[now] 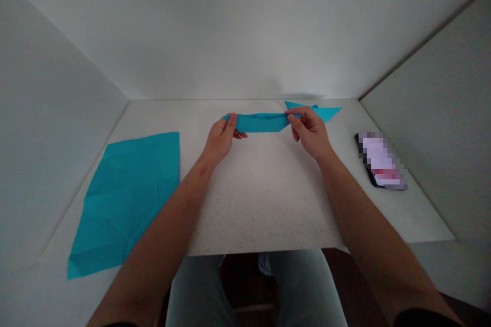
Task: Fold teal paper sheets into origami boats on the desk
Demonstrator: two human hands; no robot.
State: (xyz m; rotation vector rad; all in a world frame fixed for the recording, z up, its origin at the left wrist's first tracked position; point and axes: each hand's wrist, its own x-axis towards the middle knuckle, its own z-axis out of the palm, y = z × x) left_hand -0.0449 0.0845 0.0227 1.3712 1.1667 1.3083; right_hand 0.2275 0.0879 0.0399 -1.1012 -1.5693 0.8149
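a folded strip of turquoise paper (259, 123), held out lengthwise
long and narrow, it runs level from side to side over the far part of the tabletop (264, 204), its ends pinched in the left hand (222, 137) and right hand (311, 132); the lower edge is straight, slanting upward near the right end, and layers part slightly along the top.

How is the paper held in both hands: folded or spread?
Folded: the paper forms a narrow strip, with layers showing along its top edge.
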